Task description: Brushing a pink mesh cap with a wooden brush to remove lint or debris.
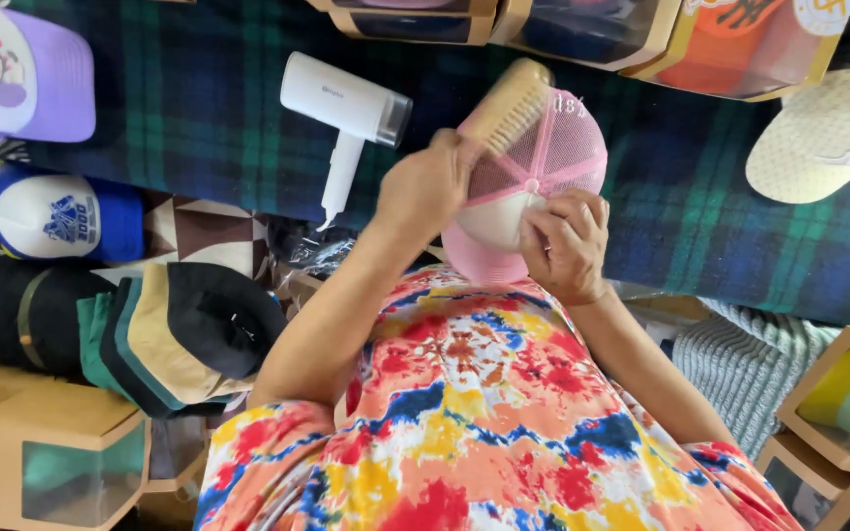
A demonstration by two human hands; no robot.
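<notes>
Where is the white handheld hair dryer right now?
In the head view, the white handheld hair dryer lies on the dark green plaid cloth, upper middle, just left of the left hand holding the wooden bristle brush.

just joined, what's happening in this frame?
A person in a tie-dye shirt is working on a pink and white mesh-back cap. The right hand grips the cap near its front panel, while the left hand holds a wooden bristle brush against the mesh. A white hair dryer lies on the plaid cloth nearby, with stacked caps and boxed caps around.
</notes>
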